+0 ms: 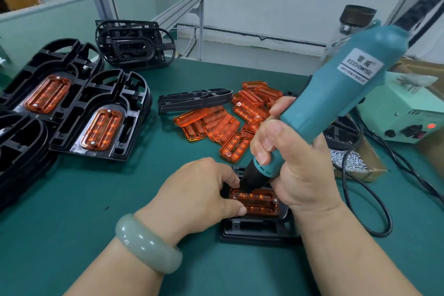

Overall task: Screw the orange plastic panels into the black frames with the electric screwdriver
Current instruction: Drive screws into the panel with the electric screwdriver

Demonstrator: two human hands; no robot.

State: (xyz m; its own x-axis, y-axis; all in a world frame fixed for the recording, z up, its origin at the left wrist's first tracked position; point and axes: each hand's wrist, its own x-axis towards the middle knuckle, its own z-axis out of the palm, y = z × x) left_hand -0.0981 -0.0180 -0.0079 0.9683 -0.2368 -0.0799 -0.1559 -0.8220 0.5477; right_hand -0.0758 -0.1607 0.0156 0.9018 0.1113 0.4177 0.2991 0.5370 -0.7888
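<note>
A black frame (254,229) lies on the green mat in front of me, with an orange panel (260,203) seated in it. My left hand (201,190) pinches the panel's left end and holds it down. My right hand (295,166) grips the teal electric screwdriver (336,94), tilted, with its black tip down on the panel's upper left corner. A loose pile of orange panels (230,122) lies behind. Finished frames with orange panels (101,127) are stacked at the left.
Empty black frames (134,43) stand at the back left, and one more black frame (194,100) lies mid-table. A cardboard box of screws (348,161) sits right of my hands, beside a pale green power supply (408,118). The black cable (374,211) loops over the mat at the right.
</note>
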